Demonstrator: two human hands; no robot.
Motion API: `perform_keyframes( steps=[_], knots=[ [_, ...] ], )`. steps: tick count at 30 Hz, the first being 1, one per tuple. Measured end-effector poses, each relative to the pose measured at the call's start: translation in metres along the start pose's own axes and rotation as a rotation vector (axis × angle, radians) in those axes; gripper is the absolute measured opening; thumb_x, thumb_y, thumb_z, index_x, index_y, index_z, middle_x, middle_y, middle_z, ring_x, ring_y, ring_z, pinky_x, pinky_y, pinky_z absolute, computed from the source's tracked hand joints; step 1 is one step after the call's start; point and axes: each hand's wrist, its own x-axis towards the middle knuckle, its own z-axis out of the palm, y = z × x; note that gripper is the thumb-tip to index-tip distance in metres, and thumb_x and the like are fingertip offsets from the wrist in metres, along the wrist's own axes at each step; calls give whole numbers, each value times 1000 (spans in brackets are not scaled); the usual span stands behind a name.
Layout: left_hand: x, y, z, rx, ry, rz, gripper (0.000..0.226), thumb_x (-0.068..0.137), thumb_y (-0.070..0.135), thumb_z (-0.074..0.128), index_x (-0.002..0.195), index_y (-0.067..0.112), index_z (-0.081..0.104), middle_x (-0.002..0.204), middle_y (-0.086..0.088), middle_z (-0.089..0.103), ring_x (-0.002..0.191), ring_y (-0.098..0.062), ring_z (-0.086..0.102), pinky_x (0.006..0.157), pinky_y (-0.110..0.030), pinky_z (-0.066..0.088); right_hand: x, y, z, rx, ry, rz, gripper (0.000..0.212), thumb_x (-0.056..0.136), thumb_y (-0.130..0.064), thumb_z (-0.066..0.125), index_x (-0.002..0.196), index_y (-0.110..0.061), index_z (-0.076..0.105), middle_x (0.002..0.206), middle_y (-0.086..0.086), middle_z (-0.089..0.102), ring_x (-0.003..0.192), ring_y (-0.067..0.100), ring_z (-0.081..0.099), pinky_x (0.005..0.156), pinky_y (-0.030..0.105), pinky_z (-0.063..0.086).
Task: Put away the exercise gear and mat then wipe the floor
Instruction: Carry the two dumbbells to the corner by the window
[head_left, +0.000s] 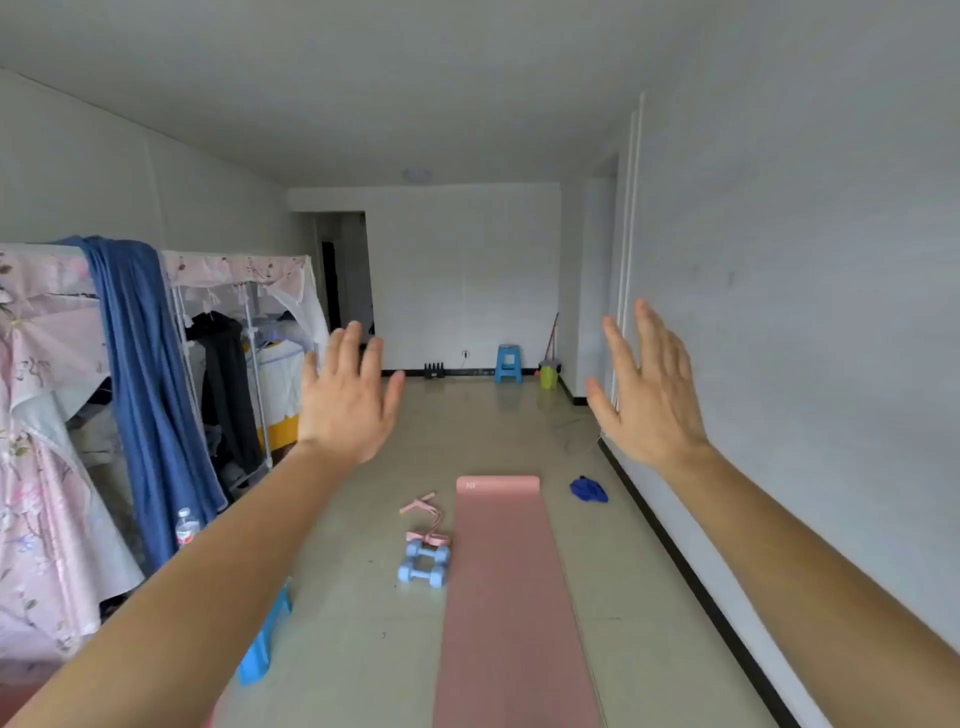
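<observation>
Both my left hand (347, 400) and right hand (649, 400) spread empty; pink mat (511, 597) flat mid-floor, soft, rollable from near end; blue dumbbells (423, 564) just left, dense, take by handles.

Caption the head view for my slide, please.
Both empty hands, left hand and right hand, raised over pink mat and blue dumbbells.
</observation>
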Motion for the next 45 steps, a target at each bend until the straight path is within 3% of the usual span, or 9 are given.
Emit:
perform_keyframes(
  steps=[5, 11, 19, 24, 27, 29, 38, 45],
  knots=[
    [-33, 31, 34, 58, -114, 84, 65, 98, 50, 24, 139, 6, 49, 151, -20, 39, 139, -38, 36, 108, -59, 34, -39, -19, 56, 24, -177, -39, 70, 100, -46, 42, 158, -11, 27, 165, 24, 10, 151, 40, 19, 120, 55, 24],
    [-50, 1, 73, 148, -227, 132, 67, 98, 53, 20, 141, 9, 48, 153, -18, 38, 140, -35, 36, 107, -59, 33, -46, -44, 115, 79, -285, -20, 71, 100, -48, 44, 159, -12, 25, 166, 22, 7, 152, 38, 18, 122, 54, 20],
    [-46, -122, 155, 111, -181, 55, 59, 99, 50, 33, 137, 8, 50, 150, -18, 42, 136, -36, 40, 105, -58, 35, -5, -134, 238, 105, -360, -66, 71, 99, -46, 48, 157, -9, 29, 163, 26, 15, 148, 41, 25, 119, 55, 23],
    [-35, -215, 218, 98, -254, 2, 62, 98, 51, 28, 138, 7, 50, 148, -18, 43, 136, -36, 39, 104, -59, 35, 16, -217, 322, 130, -439, -98, 68, 99, -42, 47, 156, -10, 31, 163, 26, 15, 147, 41, 27, 119, 55, 23],
    [-15, -260, 254, 96, -324, 4, 65, 98, 51, 23, 138, 6, 49, 149, -18, 42, 137, -36, 38, 105, -59, 34, 31, -251, 368, 131, -514, -133, 64, 98, -44, 38, 152, -9, 39, 160, 27, 24, 141, 43, 37, 114, 57, 30],
    [1, -282, 280, 88, -349, 6, 65, 98, 51, 24, 137, 6, 50, 148, -19, 44, 136, -37, 39, 104, -59, 36, 38, -264, 399, 119, -549, -149, 63, 97, -42, 43, 150, -7, 43, 159, 28, 27, 140, 44, 38, 112, 58, 33],
    [73, -330, 470, 37, -450, 148, 65, 98, 50, 25, 137, 5, 49, 147, -22, 45, 135, -39, 42, 104, -58, 37, 55, -263, 575, 107, -586, -2, 70, 83, -29, 74, 143, -4, 48, 153, 32, 35, 137, 48, 43, 109, 60, 36],
    [174, -365, 639, 90, -606, 225, 66, 97, 52, 22, 143, 9, 41, 144, -18, 47, 133, -37, 44, 103, -56, 39, 112, -244, 747, 78, -704, 148, 69, 84, -30, 73, 142, -1, 49, 154, 32, 35, 137, 49, 42, 108, 61, 37]
  ],
)
